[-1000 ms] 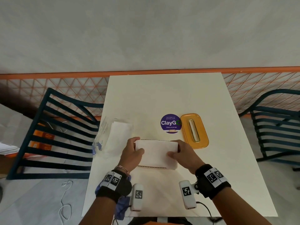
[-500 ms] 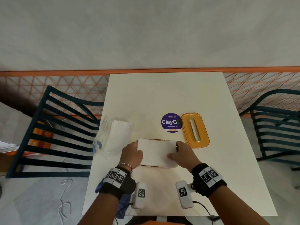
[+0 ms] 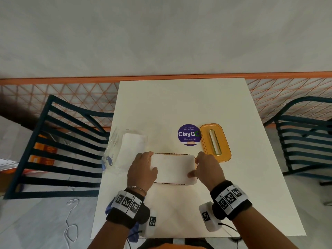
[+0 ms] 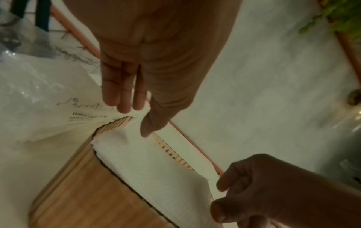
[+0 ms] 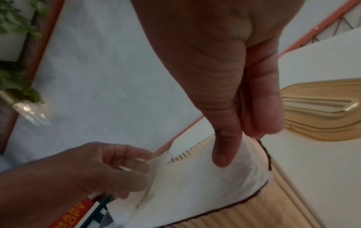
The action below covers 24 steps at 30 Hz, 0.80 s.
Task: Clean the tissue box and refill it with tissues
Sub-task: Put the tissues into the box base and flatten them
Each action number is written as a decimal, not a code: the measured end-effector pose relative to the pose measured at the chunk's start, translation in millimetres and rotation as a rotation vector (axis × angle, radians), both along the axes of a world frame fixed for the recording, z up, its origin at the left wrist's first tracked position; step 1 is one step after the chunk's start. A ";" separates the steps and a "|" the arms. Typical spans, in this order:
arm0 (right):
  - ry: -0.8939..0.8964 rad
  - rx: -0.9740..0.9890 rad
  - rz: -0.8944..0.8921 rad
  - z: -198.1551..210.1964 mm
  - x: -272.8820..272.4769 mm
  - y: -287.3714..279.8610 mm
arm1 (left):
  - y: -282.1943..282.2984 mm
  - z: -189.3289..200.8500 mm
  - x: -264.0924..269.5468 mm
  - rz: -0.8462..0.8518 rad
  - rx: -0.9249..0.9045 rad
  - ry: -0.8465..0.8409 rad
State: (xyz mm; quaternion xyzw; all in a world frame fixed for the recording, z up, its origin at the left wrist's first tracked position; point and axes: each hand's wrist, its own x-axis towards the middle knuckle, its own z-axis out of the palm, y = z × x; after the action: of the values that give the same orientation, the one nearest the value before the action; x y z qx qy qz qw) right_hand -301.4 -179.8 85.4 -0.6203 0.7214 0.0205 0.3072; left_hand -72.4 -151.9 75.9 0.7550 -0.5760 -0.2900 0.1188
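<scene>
**A:** Where's the stack of tissues (image 3: 173,166) now?

**B:** Sitting in the mouth of the tissue box (image 4: 82,192), between the two hands. The left hand (image 3: 142,169) pinches its left end, thumb on top and fingers down the outside; the right hand (image 3: 206,169) does the same on the other end.

**A:** How will it handle?

**B:** Light and soft, I'd judge. It sags and creases under the thumbs, so hold it by both ends and press evenly, or it may buckle against the rim.

**A:** And the box?

**B:** Stiff, ribbed wood slats with rounded corners; it should stay put on the bench (image 3: 179,105).

**A:** The lid?

**B:** The amber lid (image 3: 215,142), glossy, rounded, slotted, lies just beyond the right hand. A crinkly clear tissue pack (image 3: 125,148) lies just beyond the left.
</scene>
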 end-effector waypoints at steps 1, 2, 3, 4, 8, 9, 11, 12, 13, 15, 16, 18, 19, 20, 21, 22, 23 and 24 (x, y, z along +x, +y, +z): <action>0.005 -0.047 0.047 1.1 -0.8 1.5 | 1.5 0.0 -0.6 -0.070 -0.042 0.005; -0.002 -0.087 0.118 1.4 -1.7 3.4 | 2.8 -0.2 -1.3 -0.145 -0.063 0.025; -0.012 -0.108 0.213 0.6 -1.9 5.3 | 3.9 -0.6 -2.1 -0.226 -0.059 0.033; -0.022 -0.111 0.317 -0.7 -1.5 7.4 | 4.5 -2.1 -3.1 -0.307 -0.034 0.024; 0.015 -0.092 0.504 -3.8 3.8 9.7 | -0.3 -13.9 -6.5 -0.461 0.094 -0.030; 0.032 -0.105 0.510 -4.6 5.2 8.4 | -1.9 -16.1 -6.8 -0.473 0.101 -0.048; 0.076 -0.117 0.526 -6.7 7.5 6.3 | -4.4 -19.6 -8.7 -0.480 0.103 -0.080; 0.109 -0.120 0.542 -8.2 8.5 5.4 | -5.2 -22.2 -10.2 -0.478 0.101 -0.090; 0.141 -0.124 0.559 -9.9 9.8 4.8 | -5.6 -24.8 -11.6 -0.476 0.100 -0.094; 0.184 -0.132 0.572 -14.2 12.4 4.1 | -6.3 -29.0 -13.1 -0.476 0.107 -0.096; 0.196 -0.133 0.571 -15.6 13.9 4.0 | -6.8 -30.6 -13.1 -0.473 0.108 -0.097; 0.219 -0.141 0.574 -16.6 17.1 3.8 | -9.1 -32.1 -14.2 -0.470 0.099 -0.104; 0.230 -0.147 0.580 -17.0 18.3 4.4 | -9.6 -31.5 -15.8 -0.478 0.086 -0.110; 0.239 -0.153 0.585 -17.5 19.2 5.0 | -9.7 -31.0 -17.5 -0.489 0.073 -0.121; 0.245 -0.160 0.589 -17.8 19.8 5.9 | -10.0 -30.6 -18.0 -0.499 0.059 -0.126; 0.243 -0.164 0.589 -17.7 20.0 6.8 | -10.4 -30.1 -17.0 -0.503 0.057 -0.114; 0.230 -0.166 0.581 -17.5 18.8 7.6 | -11.2 -27.9 -14.0 -0.491 0.063 -0.083; 0.205 -0.167 0.565 -16.8 17.0 7.5 | -12.6 -23.6 -8.5 -0.450 0.058 -0.026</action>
State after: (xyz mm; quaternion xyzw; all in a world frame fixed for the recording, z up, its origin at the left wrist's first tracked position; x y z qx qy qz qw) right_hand -284.4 -172.3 68.6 -0.8140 0.5470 0.1081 0.1629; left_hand -80.9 -164.5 52.3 0.6142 -0.7229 -0.3158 0.0219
